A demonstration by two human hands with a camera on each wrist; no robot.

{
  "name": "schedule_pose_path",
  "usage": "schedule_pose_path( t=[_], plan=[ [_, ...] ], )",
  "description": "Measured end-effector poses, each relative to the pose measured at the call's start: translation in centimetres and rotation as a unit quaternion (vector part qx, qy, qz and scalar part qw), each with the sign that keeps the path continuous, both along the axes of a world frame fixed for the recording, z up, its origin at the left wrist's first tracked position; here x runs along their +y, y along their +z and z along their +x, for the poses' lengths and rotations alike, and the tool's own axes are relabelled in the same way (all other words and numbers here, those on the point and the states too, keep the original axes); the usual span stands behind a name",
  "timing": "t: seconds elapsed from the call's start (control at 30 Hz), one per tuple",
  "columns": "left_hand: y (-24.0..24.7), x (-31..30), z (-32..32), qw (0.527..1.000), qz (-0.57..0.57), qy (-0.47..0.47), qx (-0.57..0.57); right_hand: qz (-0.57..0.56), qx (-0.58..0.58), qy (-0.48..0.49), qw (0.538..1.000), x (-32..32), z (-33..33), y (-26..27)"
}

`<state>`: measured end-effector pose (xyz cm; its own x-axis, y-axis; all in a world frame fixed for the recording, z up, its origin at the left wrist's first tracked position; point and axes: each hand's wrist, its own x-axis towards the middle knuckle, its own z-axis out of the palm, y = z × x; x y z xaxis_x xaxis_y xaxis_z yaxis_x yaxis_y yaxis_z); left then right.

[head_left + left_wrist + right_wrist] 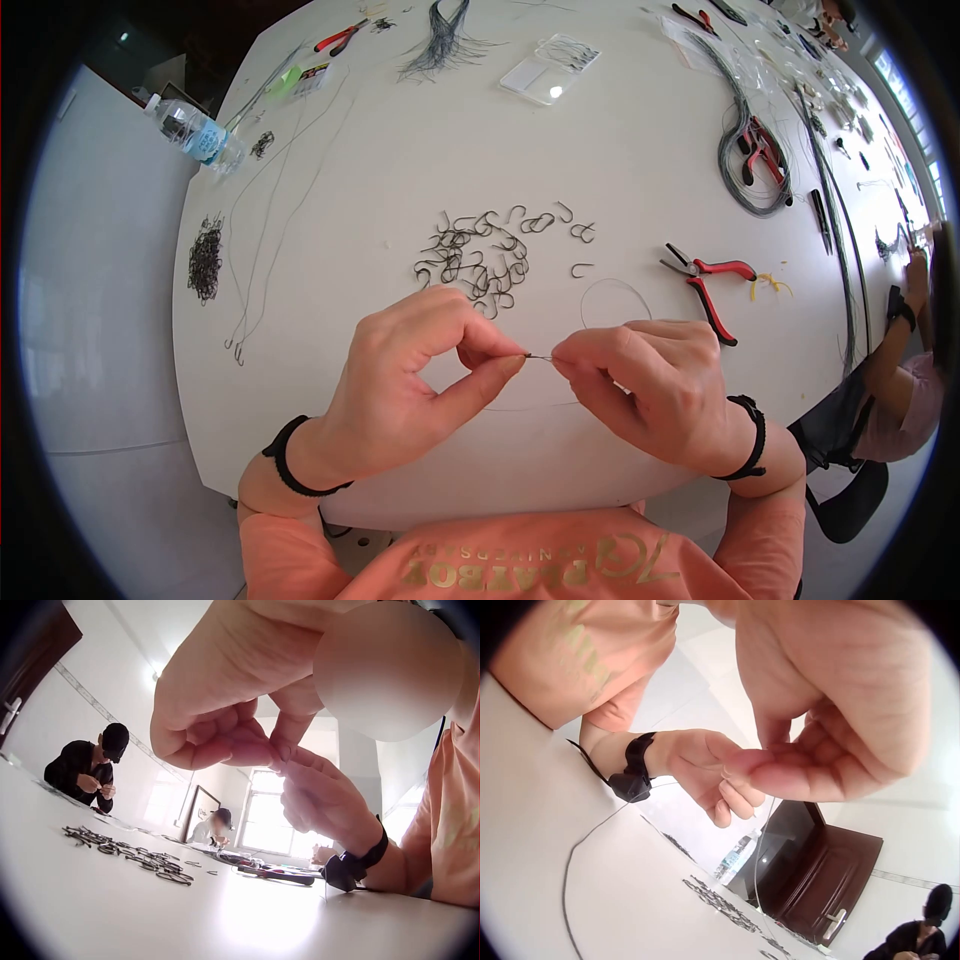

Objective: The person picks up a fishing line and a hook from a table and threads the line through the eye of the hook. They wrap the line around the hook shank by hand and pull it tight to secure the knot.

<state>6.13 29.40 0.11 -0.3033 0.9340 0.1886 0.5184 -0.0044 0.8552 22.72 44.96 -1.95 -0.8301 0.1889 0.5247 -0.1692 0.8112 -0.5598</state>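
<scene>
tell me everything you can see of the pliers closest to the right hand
The pliers have dark, metal-looking jaws, a pivot and two red handles with black ends. They lie on the white table, jaws apart and handles spread, the jaws pointing away from the person and toward the left. They rest just beyond and to the right of the right hand, which does not grip them.

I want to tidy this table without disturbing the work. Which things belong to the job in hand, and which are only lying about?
Apparently in the job:
tiny piece, pinched between left hand and right hand
thin line
loose hooks just beyond the hands
perhaps the nearest red-handled pliers

Apparently just lying about:
water bottle
clear plastic case
yellow scraps
</scene>
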Motion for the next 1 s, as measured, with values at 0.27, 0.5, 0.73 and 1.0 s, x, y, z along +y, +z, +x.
schedule_pose_path(
  t=[0.27, 0.5, 0.73, 1.0],
  plan=[
    [-0.1, 0.0, -0.2, 1.000, 0.001, 0.009, -0.008, 0.076, 0.020, 0.024, 0.997, 0.8, -0.2, 0.1],
    [-0.1, 0.0, 0.0, 1.000, -0.011, -0.005, 0.027, 0.081, 0.035, -0.025, 0.996, 1.0, -0.4, 0.7],
    [-0.4, 0.1, 0.0, 0.999, -0.005, 0.000, 0.032, 0.025, 0.041, 0.029, 0.998, -0.1, 0.3, 1.1],
    [-0.3, 0.0, 0.3, 1.000, 0.004, 0.004, 0.019, -0.170, -0.124, -0.016, 0.977, -0.5, 0.8, 0.9]
  ],
)
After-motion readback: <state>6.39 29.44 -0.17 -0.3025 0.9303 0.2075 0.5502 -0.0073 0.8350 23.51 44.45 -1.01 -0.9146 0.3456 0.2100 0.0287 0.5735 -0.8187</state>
